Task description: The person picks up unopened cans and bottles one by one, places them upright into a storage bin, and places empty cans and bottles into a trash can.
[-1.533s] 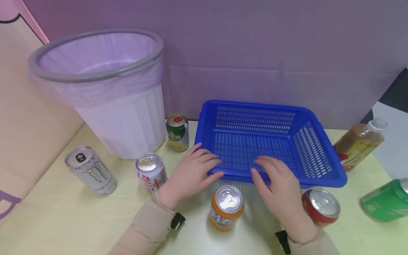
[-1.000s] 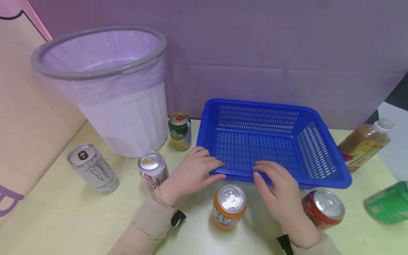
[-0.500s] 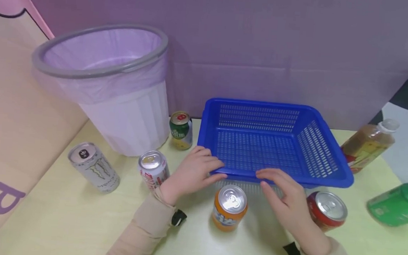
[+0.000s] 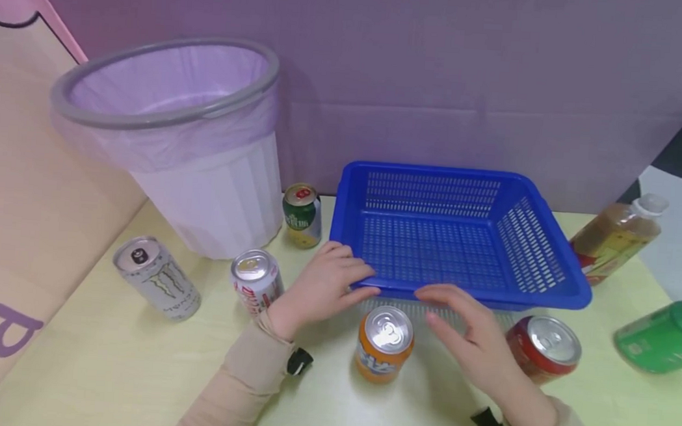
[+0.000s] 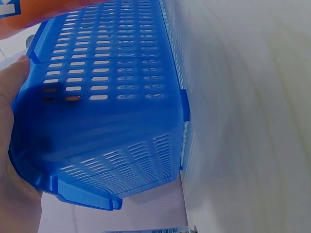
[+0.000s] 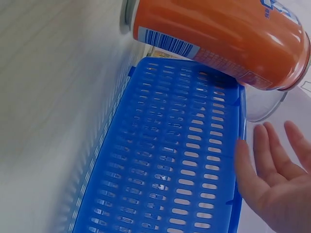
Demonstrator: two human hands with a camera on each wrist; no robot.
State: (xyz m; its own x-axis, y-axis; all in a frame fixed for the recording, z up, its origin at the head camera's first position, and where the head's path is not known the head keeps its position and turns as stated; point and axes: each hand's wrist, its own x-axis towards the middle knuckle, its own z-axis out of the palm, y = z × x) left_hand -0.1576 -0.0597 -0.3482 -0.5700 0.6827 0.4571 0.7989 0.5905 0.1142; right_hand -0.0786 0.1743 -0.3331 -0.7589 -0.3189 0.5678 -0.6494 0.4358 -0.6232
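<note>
Basket [image 4: 431,170] was pinched at near-left rim by left hand [image 4: 326,286]; right hand [image 4: 476,342] was spread near front rim, contact unclear. Basket was judged light, stiff, best rim-held.

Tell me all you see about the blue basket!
The blue basket is rectangular and looks like plastic, with slotted walls and floor and a smooth rim. It sits upright on the table, just beyond the orange can. The left hand grips its rim near the front left corner; the right hand is by the front rim, but I can't tell if it touches.
</note>
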